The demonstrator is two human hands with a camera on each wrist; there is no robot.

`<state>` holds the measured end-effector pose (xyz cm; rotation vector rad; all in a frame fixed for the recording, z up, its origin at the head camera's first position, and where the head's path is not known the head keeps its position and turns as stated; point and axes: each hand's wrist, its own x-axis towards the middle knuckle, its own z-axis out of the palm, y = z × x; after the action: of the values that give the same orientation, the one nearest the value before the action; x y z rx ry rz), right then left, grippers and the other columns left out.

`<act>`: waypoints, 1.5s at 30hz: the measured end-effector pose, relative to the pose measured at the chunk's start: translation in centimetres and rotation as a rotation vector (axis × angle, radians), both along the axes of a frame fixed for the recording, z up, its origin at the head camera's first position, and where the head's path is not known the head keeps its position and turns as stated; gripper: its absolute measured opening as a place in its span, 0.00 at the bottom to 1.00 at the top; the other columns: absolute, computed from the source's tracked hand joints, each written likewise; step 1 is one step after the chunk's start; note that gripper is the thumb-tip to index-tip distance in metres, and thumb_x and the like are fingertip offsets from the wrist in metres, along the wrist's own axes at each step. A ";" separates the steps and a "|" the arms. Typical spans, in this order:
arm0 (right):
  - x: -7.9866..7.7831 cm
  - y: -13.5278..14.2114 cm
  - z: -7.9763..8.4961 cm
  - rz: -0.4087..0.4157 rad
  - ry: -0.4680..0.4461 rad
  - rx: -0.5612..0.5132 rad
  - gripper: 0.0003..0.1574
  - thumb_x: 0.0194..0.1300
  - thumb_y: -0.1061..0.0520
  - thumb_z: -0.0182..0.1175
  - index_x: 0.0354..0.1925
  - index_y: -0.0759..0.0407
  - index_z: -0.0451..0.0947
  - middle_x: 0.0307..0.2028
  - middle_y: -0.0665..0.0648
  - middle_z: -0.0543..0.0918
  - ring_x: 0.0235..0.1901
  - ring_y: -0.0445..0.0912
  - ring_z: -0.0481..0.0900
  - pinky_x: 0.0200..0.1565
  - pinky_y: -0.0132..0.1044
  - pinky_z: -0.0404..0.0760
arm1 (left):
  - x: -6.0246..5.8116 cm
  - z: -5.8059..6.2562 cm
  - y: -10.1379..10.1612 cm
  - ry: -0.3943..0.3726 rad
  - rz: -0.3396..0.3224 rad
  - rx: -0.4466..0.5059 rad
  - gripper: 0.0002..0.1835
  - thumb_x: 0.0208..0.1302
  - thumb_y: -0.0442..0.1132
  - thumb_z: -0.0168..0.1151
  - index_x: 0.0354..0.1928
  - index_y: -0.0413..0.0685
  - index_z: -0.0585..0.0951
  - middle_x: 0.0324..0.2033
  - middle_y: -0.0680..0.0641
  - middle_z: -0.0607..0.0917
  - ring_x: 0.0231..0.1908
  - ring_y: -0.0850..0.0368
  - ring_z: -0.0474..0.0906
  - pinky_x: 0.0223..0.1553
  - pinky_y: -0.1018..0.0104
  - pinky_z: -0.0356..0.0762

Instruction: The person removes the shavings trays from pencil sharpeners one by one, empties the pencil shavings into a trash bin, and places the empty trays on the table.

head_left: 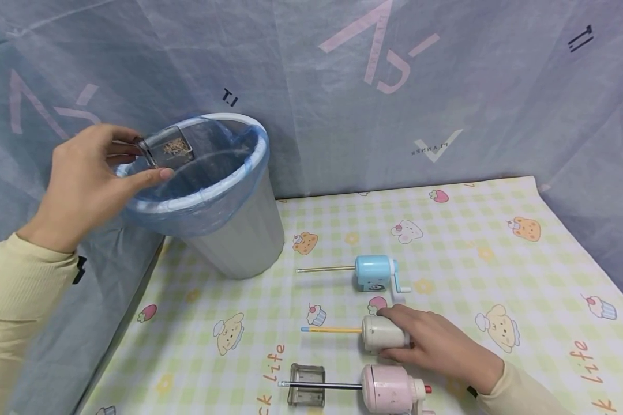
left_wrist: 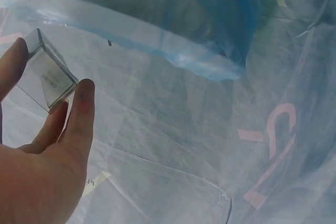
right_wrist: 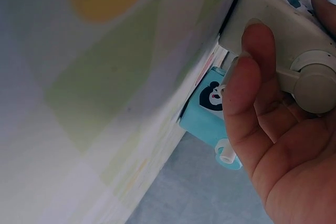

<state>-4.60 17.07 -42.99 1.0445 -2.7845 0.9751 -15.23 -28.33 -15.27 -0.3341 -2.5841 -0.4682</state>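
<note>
My left hand (head_left: 90,167) pinches a clear shavings drawer (head_left: 172,151) between thumb and fingers, tilted above the mouth of a trash can (head_left: 249,230). Light brown pencil shavings lie inside the drawer. In the left wrist view, the same clear drawer (left_wrist: 55,80) sits at the fingertips, apart from the blue bag (left_wrist: 173,40). On the table, my right hand (head_left: 436,346) grips the white crank pencil sharpener (head_left: 375,334), which has a yellow pencil (head_left: 334,330) in its front. The right wrist view shows the fingers curled about its white body (right_wrist: 278,19).
Behind the white sharpener stands a light blue sharpener (head_left: 372,270) with a pencil in it. Nearer the front is a pink sharpener (head_left: 386,387) holding a black pencil (head_left: 342,386). Another clear drawer (head_left: 306,397) lies beneath that pencil. A grey-blue cloth (head_left: 316,132) hangs behind the table.
</note>
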 end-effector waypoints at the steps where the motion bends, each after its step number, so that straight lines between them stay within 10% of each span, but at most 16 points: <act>1: 0.0 0.0 0.0 0.000 0.001 0.001 0.34 0.56 0.38 0.70 0.58 0.43 0.72 0.34 0.34 0.72 0.27 0.31 0.71 0.28 0.27 0.73 | 0.0 0.1 0.0 -0.003 0.002 -0.003 0.36 0.49 0.47 0.79 0.59 0.40 0.76 0.50 0.36 0.80 0.44 0.63 0.81 0.49 0.70 0.69; 7: 0.1 -0.1 0.1 -0.006 0.000 0.008 0.34 0.56 0.37 0.70 0.58 0.43 0.72 0.33 0.34 0.72 0.27 0.31 0.70 0.28 0.27 0.73 | -0.3 0.4 -0.2 -0.029 0.011 -0.022 0.37 0.49 0.49 0.78 0.58 0.38 0.76 0.51 0.34 0.79 0.46 0.34 0.80 0.47 0.64 0.75; 11: 0.1 -0.1 0.1 -0.005 0.001 0.006 0.34 0.56 0.38 0.70 0.58 0.42 0.71 0.33 0.34 0.71 0.26 0.31 0.70 0.27 0.27 0.72 | -0.4 0.6 -0.3 -0.032 0.018 -0.033 0.37 0.48 0.50 0.79 0.56 0.38 0.77 0.49 0.36 0.80 0.45 0.35 0.81 0.39 0.79 0.68; 34: 0.1 0.0 0.0 -0.020 -0.014 0.008 0.34 0.56 0.37 0.70 0.57 0.43 0.71 0.33 0.34 0.72 0.25 0.31 0.70 0.27 0.28 0.72 | -1.5 3.0 -0.5 -0.095 0.006 -0.095 0.37 0.45 0.49 0.81 0.52 0.32 0.76 0.47 0.30 0.81 0.45 0.33 0.80 0.27 0.86 0.61; 40: 0.2 0.0 0.0 -0.028 -0.007 0.007 0.35 0.55 0.37 0.70 0.58 0.44 0.71 0.33 0.34 0.72 0.25 0.31 0.70 0.27 0.28 0.72 | -2.5 3.1 -0.9 -0.085 -0.013 -0.113 0.37 0.45 0.45 0.81 0.52 0.31 0.75 0.47 0.30 0.80 0.45 0.31 0.79 0.51 0.61 0.72; 45: 0.2 -0.1 0.1 -0.021 -0.004 0.003 0.34 0.56 0.37 0.70 0.58 0.42 0.71 0.33 0.34 0.72 0.25 0.31 0.70 0.27 0.27 0.72 | -2.9 2.4 -0.9 -0.062 -0.018 -0.138 0.35 0.44 0.42 0.81 0.51 0.30 0.75 0.48 0.33 0.75 0.44 0.32 0.80 0.48 0.49 0.73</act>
<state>-4.43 16.98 -42.92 1.0121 -2.7946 0.9724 -18.09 -29.25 -12.87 -0.3958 -2.6822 -0.3120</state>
